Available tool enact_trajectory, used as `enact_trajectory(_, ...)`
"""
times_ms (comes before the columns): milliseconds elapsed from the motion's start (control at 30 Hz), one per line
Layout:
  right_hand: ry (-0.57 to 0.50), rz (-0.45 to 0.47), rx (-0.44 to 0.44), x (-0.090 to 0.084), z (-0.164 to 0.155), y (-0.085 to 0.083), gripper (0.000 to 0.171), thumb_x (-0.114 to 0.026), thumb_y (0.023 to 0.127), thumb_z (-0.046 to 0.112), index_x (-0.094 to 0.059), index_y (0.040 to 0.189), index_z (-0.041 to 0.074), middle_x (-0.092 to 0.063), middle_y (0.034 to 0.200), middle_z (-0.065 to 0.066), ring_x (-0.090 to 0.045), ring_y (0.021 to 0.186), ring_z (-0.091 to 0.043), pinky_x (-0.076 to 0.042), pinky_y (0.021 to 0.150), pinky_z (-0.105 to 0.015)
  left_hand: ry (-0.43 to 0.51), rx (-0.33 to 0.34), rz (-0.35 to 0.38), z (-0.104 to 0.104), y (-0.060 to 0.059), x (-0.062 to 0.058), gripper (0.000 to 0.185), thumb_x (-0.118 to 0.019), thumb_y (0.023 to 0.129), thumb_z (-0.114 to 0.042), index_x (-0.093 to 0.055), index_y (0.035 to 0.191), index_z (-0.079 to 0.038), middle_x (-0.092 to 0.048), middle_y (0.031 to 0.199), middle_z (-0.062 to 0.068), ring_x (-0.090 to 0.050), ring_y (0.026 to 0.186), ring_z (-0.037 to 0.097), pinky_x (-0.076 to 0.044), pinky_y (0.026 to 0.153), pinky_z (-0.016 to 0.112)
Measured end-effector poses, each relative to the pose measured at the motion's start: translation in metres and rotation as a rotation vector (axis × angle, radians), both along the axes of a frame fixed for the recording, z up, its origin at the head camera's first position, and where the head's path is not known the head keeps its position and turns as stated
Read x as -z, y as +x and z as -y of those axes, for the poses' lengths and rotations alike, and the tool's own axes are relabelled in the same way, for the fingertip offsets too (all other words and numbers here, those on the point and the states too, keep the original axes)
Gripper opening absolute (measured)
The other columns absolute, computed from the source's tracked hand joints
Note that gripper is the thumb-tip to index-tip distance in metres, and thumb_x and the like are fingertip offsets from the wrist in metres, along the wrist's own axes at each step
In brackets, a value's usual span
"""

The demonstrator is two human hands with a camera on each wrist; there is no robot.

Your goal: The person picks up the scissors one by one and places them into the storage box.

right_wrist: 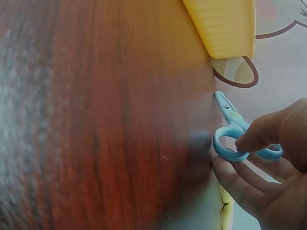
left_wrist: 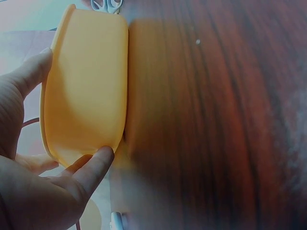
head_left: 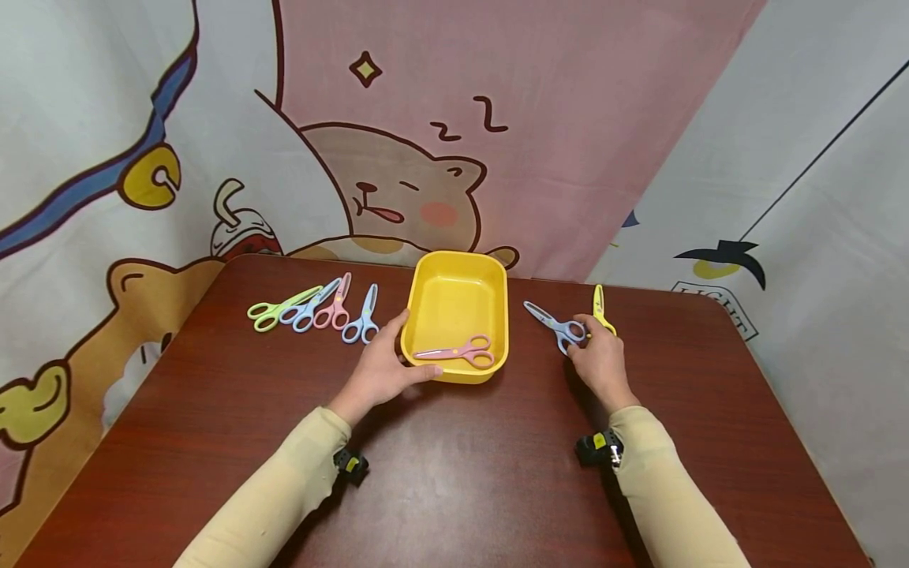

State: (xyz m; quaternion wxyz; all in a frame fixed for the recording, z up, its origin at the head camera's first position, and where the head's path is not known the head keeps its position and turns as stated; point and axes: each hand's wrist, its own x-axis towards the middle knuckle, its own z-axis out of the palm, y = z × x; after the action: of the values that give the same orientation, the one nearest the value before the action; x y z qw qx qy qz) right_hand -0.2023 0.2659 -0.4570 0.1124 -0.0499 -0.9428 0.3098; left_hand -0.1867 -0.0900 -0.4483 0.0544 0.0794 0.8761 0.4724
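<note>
A yellow plastic bin stands on the table, with a pair of pink-handled scissors lying inside near its front. My left hand grips the bin's front left corner, thumb along the front rim and fingers against the side. To the bin's right, my right hand pinches blue scissors by the handle loops; in the right wrist view the thumb presses on a loop of these blue scissors and their blades point away. Yellow scissors lie just behind the right hand, their handles partly hidden by it.
Left of the bin lies a row of scissors: green, blue, pink and another blue pair close to my left hand. A cartoon-print curtain hangs behind the dark wooden table.
</note>
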Motion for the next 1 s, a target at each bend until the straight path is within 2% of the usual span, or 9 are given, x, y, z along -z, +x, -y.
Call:
enact_trajectory(167,-0.013,-0.012,0.015,-0.001,-0.001,-0.001,0.045,-0.069,0.085,-0.004,-0.063,0.13,-0.002,-0.071,0.106,-0.025,-0.068,0.086,-0.037,-0.049,0.073,-0.042,0.001,0.006,-0.004,0.0,0.0,0.001,0.117,-0.094,0.074,-0.038,-0.026,0.163,-0.005,-0.038,0.162,0.016,-0.041,0.146,0.033,-0.036,0.119,0.05)
enact_trajectory(267,-0.045,-0.019,0.013,-0.003,-0.002,-0.002,0.045,-0.07,0.085,-0.005,-0.064,0.129,-0.002,-0.072,0.104,-0.025,-0.071,0.083,-0.034,-0.05,0.068,-0.032,0.002,0.002,0.0,0.001,0.0,0.0,0.117,-0.094,0.074,-0.038,-0.026,0.163,-0.005,-0.038,0.162,0.016,-0.041,0.146,0.033,-0.036,0.119,0.05)
enact_trajectory(400,-0.208,0.015,-0.016,-0.007,-0.002,-0.003,0.046,-0.071,0.087,-0.01,-0.061,0.132,-0.006,-0.067,0.109,-0.03,-0.071,0.076,-0.019,-0.056,0.062,-0.018,-0.001,-0.001,0.008,0.001,0.0,0.0,0.117,-0.094,0.074,-0.038,-0.026,0.163,-0.006,-0.039,0.162,0.015,-0.041,0.145,0.032,-0.036,0.119,0.049)
enact_trajectory(533,-0.452,0.062,-0.046,-0.009,-0.003,-0.003,0.051,-0.067,0.089,-0.016,-0.053,0.138,-0.011,-0.06,0.117,-0.032,-0.066,0.075,-0.002,-0.061,0.066,-0.022,-0.001,-0.002,0.02,0.001,-0.001,0.001,0.117,-0.094,0.074,-0.039,-0.025,0.164,-0.008,-0.038,0.162,0.014,-0.041,0.146,0.03,-0.036,0.119,0.048)
enact_trajectory(667,-0.6,0.078,-0.064,-0.009,-0.004,-0.004,0.052,-0.062,0.09,-0.018,-0.049,0.141,-0.013,-0.056,0.119,-0.031,-0.066,0.074,0.0,-0.062,0.07,-0.029,0.004,-0.001,0.021,0.001,0.0,0.001,0.117,-0.094,0.074,-0.039,-0.025,0.164,-0.007,-0.038,0.162,0.015,-0.04,0.146,0.031,-0.036,0.119,0.048)
enact_trajectory(833,-0.677,0.085,-0.074,-0.011,-0.004,-0.004,0.052,-0.058,0.092,-0.017,-0.047,0.142,-0.012,-0.055,0.118,-0.029,-0.067,0.074,-0.003,-0.063,0.07,-0.03,0.015,0.002,0.022,0.001,0.0,0.002,0.116,-0.094,0.075,-0.038,-0.025,0.164,-0.008,-0.039,0.162,0.014,-0.042,0.144,0.03,-0.038,0.118,0.047)
enact_trajectory(1000,-0.701,0.091,-0.078,-0.014,-0.003,-0.003,0.052,-0.058,0.092,-0.017,-0.046,0.143,-0.012,-0.055,0.115,-0.026,-0.068,0.074,-0.004,-0.063,0.071,-0.031,0.032,0.01,0.022,0.002,-0.001,0.003,0.116,-0.094,0.075,-0.037,-0.025,0.164,-0.009,-0.039,0.161,0.013,-0.043,0.143,0.03,-0.04,0.116,0.047)
